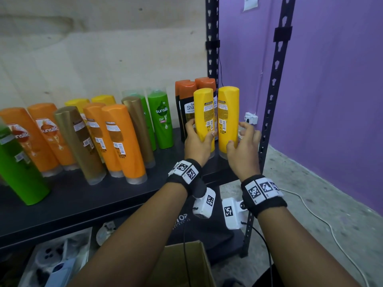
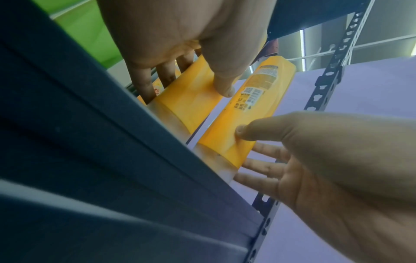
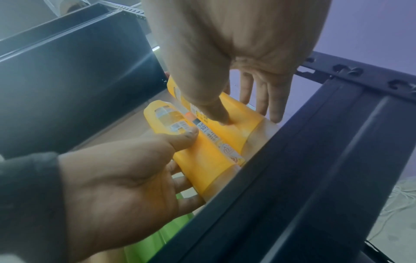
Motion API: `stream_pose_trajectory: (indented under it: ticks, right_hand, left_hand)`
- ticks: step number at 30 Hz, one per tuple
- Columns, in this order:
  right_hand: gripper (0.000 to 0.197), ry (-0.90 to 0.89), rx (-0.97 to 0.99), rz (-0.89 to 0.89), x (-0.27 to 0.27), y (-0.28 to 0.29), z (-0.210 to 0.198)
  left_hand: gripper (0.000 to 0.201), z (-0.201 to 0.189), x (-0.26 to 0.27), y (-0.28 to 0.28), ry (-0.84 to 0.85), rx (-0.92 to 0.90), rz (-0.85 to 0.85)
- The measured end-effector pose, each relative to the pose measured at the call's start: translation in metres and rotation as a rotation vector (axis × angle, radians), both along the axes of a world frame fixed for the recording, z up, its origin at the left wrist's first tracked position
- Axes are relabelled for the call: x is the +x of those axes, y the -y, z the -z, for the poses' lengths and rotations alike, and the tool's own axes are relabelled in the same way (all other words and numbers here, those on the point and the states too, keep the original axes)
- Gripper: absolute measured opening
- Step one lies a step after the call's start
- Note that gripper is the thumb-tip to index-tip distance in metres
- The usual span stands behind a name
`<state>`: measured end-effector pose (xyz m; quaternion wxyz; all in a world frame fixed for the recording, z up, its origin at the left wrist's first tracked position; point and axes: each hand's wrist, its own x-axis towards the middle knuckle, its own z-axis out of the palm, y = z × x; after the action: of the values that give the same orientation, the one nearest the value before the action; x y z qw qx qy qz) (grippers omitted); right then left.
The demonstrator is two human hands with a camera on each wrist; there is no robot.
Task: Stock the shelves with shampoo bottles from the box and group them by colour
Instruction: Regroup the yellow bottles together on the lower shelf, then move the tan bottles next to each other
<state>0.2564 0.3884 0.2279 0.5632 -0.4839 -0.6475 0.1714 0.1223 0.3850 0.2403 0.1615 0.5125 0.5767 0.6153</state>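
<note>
Head view: left hand (image 1: 198, 141), right hand (image 1: 244, 146) each gripping yellow bottle (image 1: 204, 119) near shelf (image 1: 103, 195) edge.

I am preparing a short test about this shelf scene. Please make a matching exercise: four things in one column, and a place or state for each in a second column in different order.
Things
1. left yellow bottle
2. right yellow bottle
3. cardboard box
4. black bottles with orange caps

Places or states
A. below the shelf, open
B. held by the left hand
C. standing behind the yellow pair
D. held by the right hand

Pairs: 1-B, 2-D, 3-A, 4-C
</note>
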Motion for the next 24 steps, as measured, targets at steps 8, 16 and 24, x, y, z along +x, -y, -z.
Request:
stream_pose_trajectory:
  ticks: [8, 16, 24]
  right_hand:
    - [0.006, 0.202, 0.165, -0.092, -0.009, 0.022, -0.010]
    - [0.021, 0.427, 0.173, -0.204, -0.040, 0.041, -0.018]
    - [0.018, 0.514, 0.182, -0.293, -0.078, 0.054, -0.017]
  left_hand:
    - [0.043, 0.004, -0.007, 0.022, -0.141, -0.001, -0.064]
    - [0.018, 0.007, -0.045, 0.068, -0.357, -0.058, -0.112]
    - [0.020, -0.003, -0.089, 0.127, -0.574, -0.107, -0.255]
